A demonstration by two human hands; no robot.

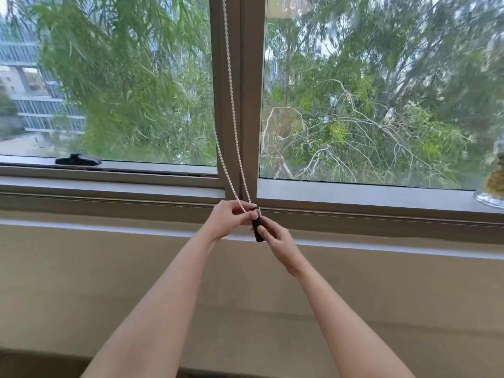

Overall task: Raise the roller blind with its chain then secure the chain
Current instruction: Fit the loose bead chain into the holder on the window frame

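A white bead chain (230, 99) hangs in two strands down the central window post (246, 105). Both strands end at a small dark chain holder (257, 227) just below the sill. My left hand (231, 218) pinches the bottom of the chain right at the holder's pale top. My right hand (275, 238) grips the dark holder from the right, thumb across its front. The roller blind itself is out of view above the frame; both panes are uncovered.
A black window handle (77, 160) lies on the lower frame of the left pane. A glass vessel (492, 186) stands on the sill (354, 196) at the far right. A beige wall (109, 282) runs below the window.
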